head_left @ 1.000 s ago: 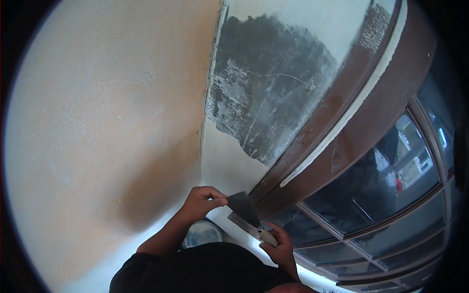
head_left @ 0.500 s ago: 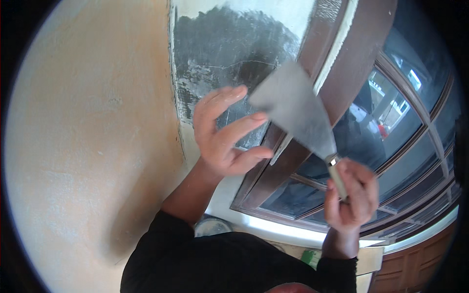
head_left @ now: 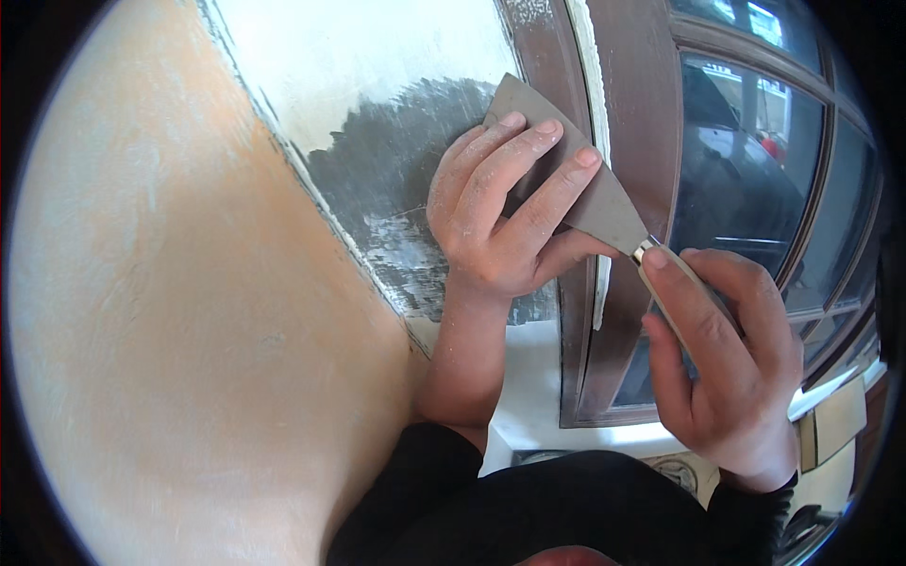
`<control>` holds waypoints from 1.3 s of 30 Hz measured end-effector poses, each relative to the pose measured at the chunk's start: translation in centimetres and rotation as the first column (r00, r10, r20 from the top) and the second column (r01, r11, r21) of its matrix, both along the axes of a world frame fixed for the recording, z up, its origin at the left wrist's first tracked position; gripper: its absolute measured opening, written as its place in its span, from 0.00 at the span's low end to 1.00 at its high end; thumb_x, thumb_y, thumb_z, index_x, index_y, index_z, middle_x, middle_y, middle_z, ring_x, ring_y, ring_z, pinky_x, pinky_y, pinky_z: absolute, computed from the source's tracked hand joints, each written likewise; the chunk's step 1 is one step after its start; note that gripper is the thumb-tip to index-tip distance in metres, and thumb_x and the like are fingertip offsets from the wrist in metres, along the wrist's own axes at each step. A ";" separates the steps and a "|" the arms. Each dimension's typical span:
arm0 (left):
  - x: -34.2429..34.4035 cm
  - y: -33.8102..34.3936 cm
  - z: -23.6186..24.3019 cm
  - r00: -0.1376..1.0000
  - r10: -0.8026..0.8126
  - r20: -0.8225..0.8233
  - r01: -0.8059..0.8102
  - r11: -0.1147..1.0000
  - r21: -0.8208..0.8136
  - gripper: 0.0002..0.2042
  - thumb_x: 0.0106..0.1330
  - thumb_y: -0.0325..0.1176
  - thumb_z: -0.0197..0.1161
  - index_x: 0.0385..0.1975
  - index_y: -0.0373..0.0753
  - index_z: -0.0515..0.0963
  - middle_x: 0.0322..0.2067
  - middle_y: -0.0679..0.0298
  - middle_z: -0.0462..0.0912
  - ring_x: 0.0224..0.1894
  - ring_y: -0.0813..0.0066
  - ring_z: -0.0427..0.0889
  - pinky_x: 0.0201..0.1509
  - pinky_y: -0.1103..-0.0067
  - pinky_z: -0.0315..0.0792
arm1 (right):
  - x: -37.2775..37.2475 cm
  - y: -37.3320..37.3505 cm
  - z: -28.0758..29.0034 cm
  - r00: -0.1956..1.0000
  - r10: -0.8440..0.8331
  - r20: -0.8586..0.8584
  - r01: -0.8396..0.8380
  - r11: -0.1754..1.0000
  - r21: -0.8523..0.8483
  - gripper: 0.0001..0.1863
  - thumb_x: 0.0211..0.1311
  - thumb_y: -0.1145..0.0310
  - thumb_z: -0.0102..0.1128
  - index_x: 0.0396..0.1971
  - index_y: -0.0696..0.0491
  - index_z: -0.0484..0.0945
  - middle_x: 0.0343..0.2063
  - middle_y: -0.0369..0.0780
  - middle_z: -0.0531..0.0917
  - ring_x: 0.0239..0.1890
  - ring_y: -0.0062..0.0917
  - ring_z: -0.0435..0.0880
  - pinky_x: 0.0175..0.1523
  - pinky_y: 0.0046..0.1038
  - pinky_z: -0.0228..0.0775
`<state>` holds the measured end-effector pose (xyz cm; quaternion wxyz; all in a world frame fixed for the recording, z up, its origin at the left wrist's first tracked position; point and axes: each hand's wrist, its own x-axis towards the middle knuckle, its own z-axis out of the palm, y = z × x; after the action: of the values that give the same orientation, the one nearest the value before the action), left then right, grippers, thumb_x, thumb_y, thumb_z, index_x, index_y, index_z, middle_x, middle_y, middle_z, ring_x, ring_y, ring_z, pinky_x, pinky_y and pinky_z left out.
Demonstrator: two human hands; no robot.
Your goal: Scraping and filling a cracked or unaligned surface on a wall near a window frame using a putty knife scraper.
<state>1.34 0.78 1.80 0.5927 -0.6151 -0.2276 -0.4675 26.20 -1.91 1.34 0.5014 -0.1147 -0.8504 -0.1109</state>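
Note:
My right hand [head_left: 731, 363] grips the pale handle of a putty knife [head_left: 609, 208], its index finger stretched along the handle toward the metal ferrule. The wide grey metal blade points up and left. Across the blade lie the spread fingers of my left hand [head_left: 505, 203], with the thumb reaching along its lower edge near the ferrule. The fingers cover part of the blade. Behind the left hand is a white wall strip [head_left: 368, 57] with a dark grey patch [head_left: 373, 151] of smeared coating, streaked paler lower down.
An orange-beige wall [head_left: 189, 283] fills the left side, meeting the white strip at a rough edge. On the right stands a brown wooden frame [head_left: 642, 104] with a ragged white strip [head_left: 596, 85] along it. Glass panes [head_left: 746, 189] lie beyond. Cardboard-coloured pieces [head_left: 835, 424] are low right.
My left hand has moved right and up, and its fingers now rest on the blade. My right hand has come closer and shifted right; the view has turned toward the right.

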 end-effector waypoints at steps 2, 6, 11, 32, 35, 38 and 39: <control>-0.1 -0.3 0.4 1.000 -0.006 -0.017 0.005 1.000 -0.012 0.30 0.59 0.65 0.61 0.44 0.42 0.85 0.43 0.57 0.83 0.45 0.55 0.84 0.51 0.64 0.79 | 0.0 -0.6 -0.3 0.998 -0.056 0.035 0.056 0.998 0.001 0.28 0.49 0.81 0.68 0.55 0.54 0.79 0.42 0.46 0.81 0.36 0.34 0.84 0.34 0.28 0.76; 0.1 0.1 0.3 0.999 -0.009 -0.037 0.008 1.000 -0.026 0.30 0.61 0.65 0.60 0.46 0.43 0.85 0.44 0.58 0.82 0.45 0.55 0.83 0.51 0.65 0.78 | 0.7 -0.6 -0.1 0.991 -0.120 0.057 0.121 0.992 -0.020 0.28 0.49 0.80 0.68 0.55 0.54 0.80 0.37 0.45 0.82 0.32 0.31 0.83 0.32 0.27 0.74; -0.8 0.0 -0.2 0.997 0.051 -0.056 -0.053 0.998 -0.026 0.32 0.64 0.67 0.54 0.48 0.45 0.85 0.46 0.59 0.79 0.47 0.58 0.81 0.53 0.66 0.76 | 0.4 -0.3 -0.4 0.972 -0.165 0.169 0.162 0.986 0.036 0.28 0.50 0.74 0.69 0.56 0.53 0.80 0.23 0.41 0.80 0.21 0.24 0.75 0.24 0.23 0.64; -1.3 0.2 -0.3 0.996 -0.011 -0.092 0.009 1.000 -0.027 0.31 0.70 0.65 0.44 0.49 0.44 0.84 0.46 0.55 0.83 0.47 0.54 0.83 0.54 0.65 0.77 | -0.2 -1.5 -0.3 0.986 -0.111 0.123 0.114 0.993 -0.017 0.26 0.51 0.75 0.63 0.54 0.56 0.81 0.26 0.45 0.86 0.18 0.23 0.77 0.23 0.19 0.64; -0.9 0.4 0.0 0.998 -0.012 -0.066 0.011 1.000 -0.019 0.31 0.70 0.65 0.45 0.48 0.44 0.84 0.47 0.54 0.83 0.48 0.53 0.83 0.53 0.65 0.78 | -0.3 -1.1 0.4 0.992 -0.087 0.093 0.090 0.995 -0.031 0.25 0.52 0.74 0.64 0.54 0.56 0.81 0.25 0.44 0.85 0.18 0.23 0.77 0.23 0.19 0.64; -0.9 0.2 -0.3 0.998 -0.014 -0.064 0.012 1.000 -0.021 0.31 0.70 0.64 0.45 0.48 0.44 0.84 0.47 0.54 0.83 0.48 0.53 0.83 0.53 0.64 0.78 | 0.2 -1.8 0.4 0.976 -0.142 0.167 0.142 0.990 0.010 0.25 0.52 0.74 0.64 0.54 0.56 0.81 0.24 0.43 0.85 0.17 0.23 0.76 0.23 0.19 0.64; -0.8 0.2 -0.3 0.997 -0.025 -0.071 0.022 0.999 -0.036 0.31 0.70 0.64 0.45 0.48 0.44 0.84 0.47 0.54 0.83 0.48 0.53 0.83 0.54 0.64 0.78 | 0.2 -1.7 0.4 0.976 -0.143 0.165 0.143 0.990 0.013 0.25 0.52 0.74 0.64 0.54 0.56 0.81 0.24 0.43 0.85 0.17 0.23 0.76 0.23 0.19 0.64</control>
<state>0.56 1.01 1.49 0.5842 -0.6443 -0.2070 -0.4480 26.45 -3.61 1.78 0.4197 -0.1657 -0.8786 -0.1563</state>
